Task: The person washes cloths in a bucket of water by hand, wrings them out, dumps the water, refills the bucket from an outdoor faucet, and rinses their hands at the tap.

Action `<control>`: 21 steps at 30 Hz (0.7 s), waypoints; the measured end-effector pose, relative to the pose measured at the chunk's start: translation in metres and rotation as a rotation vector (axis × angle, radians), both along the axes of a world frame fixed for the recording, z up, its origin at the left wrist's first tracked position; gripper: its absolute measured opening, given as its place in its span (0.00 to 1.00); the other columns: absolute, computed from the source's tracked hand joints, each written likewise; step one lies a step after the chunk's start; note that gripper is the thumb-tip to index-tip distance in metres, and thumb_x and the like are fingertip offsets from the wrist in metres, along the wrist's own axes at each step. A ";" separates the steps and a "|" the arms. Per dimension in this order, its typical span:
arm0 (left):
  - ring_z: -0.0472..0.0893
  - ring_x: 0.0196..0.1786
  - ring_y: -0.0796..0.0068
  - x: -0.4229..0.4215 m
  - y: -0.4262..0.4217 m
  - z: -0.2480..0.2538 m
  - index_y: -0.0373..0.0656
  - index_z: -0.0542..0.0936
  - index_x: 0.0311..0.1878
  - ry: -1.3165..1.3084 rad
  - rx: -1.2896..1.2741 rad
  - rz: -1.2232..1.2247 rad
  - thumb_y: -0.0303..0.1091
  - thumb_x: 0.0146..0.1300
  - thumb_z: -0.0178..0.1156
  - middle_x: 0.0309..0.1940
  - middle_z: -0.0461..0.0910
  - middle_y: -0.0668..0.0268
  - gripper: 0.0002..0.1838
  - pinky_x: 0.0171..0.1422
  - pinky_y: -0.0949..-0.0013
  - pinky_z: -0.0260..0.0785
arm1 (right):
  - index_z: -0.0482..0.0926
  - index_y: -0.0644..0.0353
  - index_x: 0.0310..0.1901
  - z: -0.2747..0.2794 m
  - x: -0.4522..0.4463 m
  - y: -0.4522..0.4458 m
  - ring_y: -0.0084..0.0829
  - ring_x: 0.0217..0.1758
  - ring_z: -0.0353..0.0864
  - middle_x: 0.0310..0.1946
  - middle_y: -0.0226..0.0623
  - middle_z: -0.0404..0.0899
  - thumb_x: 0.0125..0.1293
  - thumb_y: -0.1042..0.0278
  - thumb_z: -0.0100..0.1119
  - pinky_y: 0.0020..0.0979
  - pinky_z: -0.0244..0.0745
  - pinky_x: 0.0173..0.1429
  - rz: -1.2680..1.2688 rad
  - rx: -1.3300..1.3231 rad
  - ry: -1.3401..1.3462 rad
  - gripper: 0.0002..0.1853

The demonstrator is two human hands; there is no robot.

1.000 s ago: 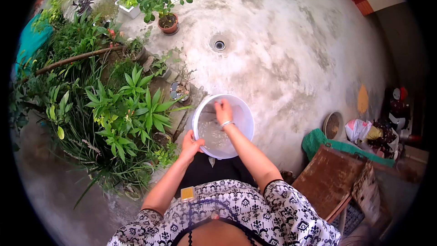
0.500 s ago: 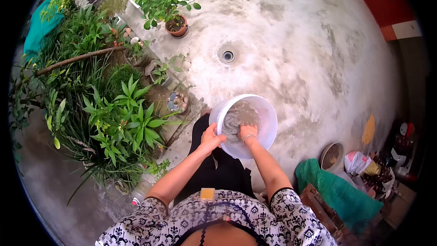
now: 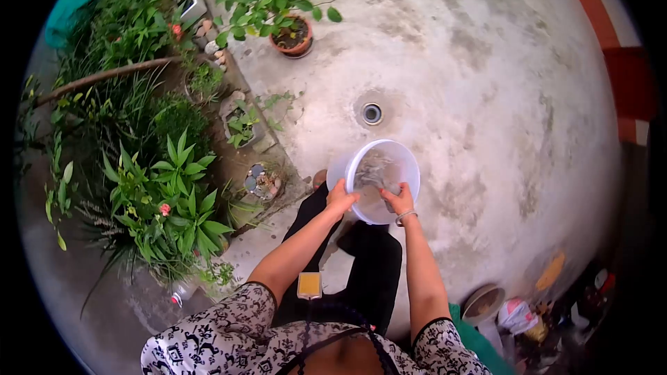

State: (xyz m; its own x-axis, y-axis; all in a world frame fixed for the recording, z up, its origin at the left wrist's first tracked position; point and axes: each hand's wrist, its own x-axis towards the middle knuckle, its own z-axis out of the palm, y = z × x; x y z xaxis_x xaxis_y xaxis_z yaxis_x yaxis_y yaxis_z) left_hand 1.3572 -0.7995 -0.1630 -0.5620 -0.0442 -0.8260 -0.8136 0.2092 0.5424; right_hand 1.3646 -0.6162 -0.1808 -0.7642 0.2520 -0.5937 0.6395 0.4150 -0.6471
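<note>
— Please, where is the bucket point(image 3: 338, 169)?
— It is between the two hands, above the black trousers point(image 3: 381, 253). The left hand point(image 3: 342, 198) grips its rim, the thumb over the edge; the wall hides some of its fingers.
— And the right hand point(image 3: 398, 199)?
— It is at the near right side of the opening, fingers bent inward. Whether it pinches something, I cannot tell. Beyond it is greyish, cloudy content point(image 3: 375, 167).
— Which things are around?
— Beyond both hands is a floor drain point(image 3: 372, 113), and farther, to the left, a potted plant point(image 3: 293, 36). To the left of the left hand are a bowl of stones point(image 3: 264, 182) and leafy plants point(image 3: 180, 226). Well apart from the right hand, nearer the body and rightward, lie a round basin point(image 3: 484, 303) and a green cloth point(image 3: 479, 340).
</note>
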 end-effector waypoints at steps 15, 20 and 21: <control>0.71 0.24 0.72 -0.035 -0.025 -0.232 0.40 0.63 0.35 0.034 0.131 0.652 0.22 0.40 0.52 0.24 0.69 0.63 0.16 0.21 0.73 0.64 | 0.71 0.62 0.29 -0.204 -0.114 -0.070 0.18 0.23 0.63 0.17 0.27 0.66 0.47 0.62 0.58 0.22 0.60 0.26 0.497 -0.284 -0.003 0.13; 0.71 0.38 0.74 0.016 -0.031 -0.276 0.41 0.61 0.44 -0.011 0.136 0.809 0.25 0.43 0.53 0.38 0.68 0.63 0.21 0.39 0.71 0.66 | 0.72 0.57 0.33 -0.278 -0.096 -0.068 0.35 0.29 0.73 0.20 0.36 0.72 0.50 0.63 0.53 0.30 0.65 0.34 0.732 0.136 0.136 0.10; 0.68 0.45 0.72 0.021 -0.027 -0.264 0.40 0.57 0.50 0.080 0.119 0.807 0.26 0.45 0.53 0.45 0.65 0.60 0.26 0.48 0.69 0.60 | 0.72 0.57 0.33 -0.275 -0.100 -0.077 0.35 0.29 0.73 0.20 0.36 0.72 0.50 0.63 0.53 0.30 0.65 0.34 0.748 0.131 0.139 0.10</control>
State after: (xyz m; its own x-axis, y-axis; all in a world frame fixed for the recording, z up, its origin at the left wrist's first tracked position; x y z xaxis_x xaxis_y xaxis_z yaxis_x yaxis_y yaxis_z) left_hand 1.3781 -0.8268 -0.4267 -0.4517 -0.3747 -0.8097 -0.6471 -0.4872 0.5864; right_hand 1.2647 -0.6930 -0.4563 -0.8240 -0.2994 -0.4811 0.0750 0.7839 -0.6163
